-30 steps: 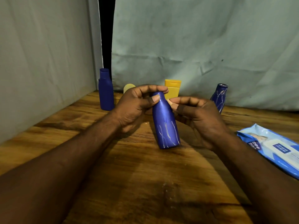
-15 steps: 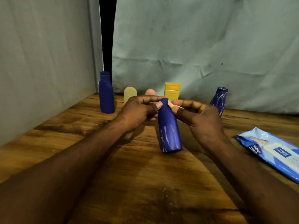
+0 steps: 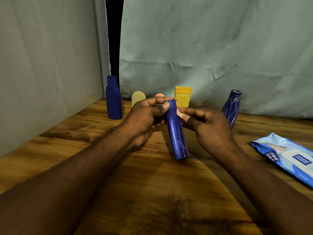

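Head view: blue bottle [image 3: 177,133] stands near upright on the table [image 3: 152,192] between my hands, neck tipped slightly left; left hand [image 3: 145,116] pinches the top, right hand [image 3: 211,129] nips the shoulder just below

"mee mee" on wipes pack [image 3: 288,158]

At frame centre, the bottle [image 3: 177,134] sat between my left hand [image 3: 145,116] and right hand [image 3: 212,128]. Behind, left to right, stood a second bottle [image 3: 113,100], a cap [image 3: 138,98], a tube [image 3: 183,97], a third bottle [image 3: 232,107]; a wipes pack [image 3: 286,157] lay at the right edge.
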